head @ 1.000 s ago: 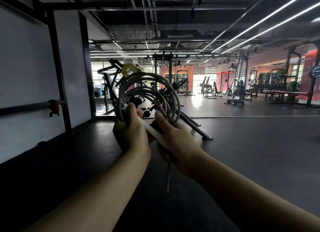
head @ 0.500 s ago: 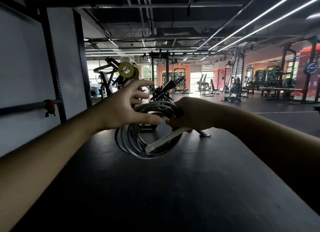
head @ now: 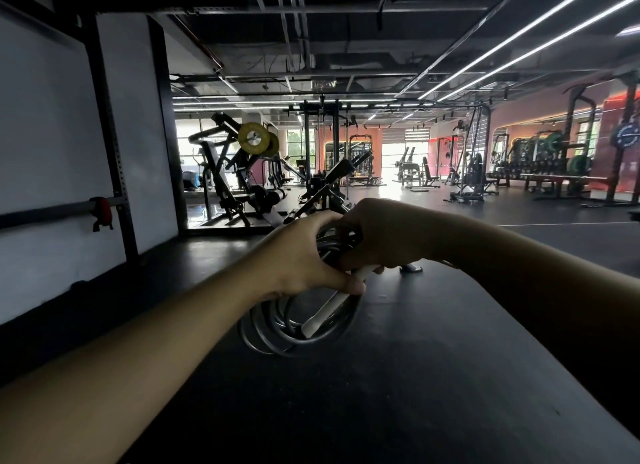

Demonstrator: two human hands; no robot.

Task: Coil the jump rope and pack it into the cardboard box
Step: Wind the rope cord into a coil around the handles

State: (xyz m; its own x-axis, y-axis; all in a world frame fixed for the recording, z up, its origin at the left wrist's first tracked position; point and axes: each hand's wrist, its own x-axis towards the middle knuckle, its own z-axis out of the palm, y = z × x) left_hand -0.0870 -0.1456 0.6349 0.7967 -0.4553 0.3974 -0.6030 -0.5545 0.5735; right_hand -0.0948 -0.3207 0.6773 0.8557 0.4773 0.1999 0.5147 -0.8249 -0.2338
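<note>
Left hand: your left hand (head: 298, 256) comes in from 7 o'clock and is curled over the top of the coil. Fingers wrap over the rope turns, thumb (head: 349, 285) presses on the white handle. So the fingers are clamped on rope + handle.
Right hand: your right hand (head: 384, 233) comes from 3 o'clock, closed in a fist on the top right part of the coil. It touches the left hand. Fingertips are hidden under the fist, but the grip on the rope is tight.
Jump rope: the jump rope (head: 298, 328) is a grey coil of several loops, held in the air in front of you, near frame centre. Most of the loops hang below both hands, toward 6 o'clock.
Handle: one white handle (head: 327, 308) lies across the coil, tilted, its free end pointing to 7 o'clock. The upper end goes under your hands. The 2nd handle I can't tell.
Floor: dark floor (head: 415, 377) is under the coil, not touching it.
Background: weight machine with yellow plate (head: 254, 138) at 11 o'clock, far behind. Black rack post (head: 110, 145) with red clip at 9 o'clock, by the white wall.
</note>
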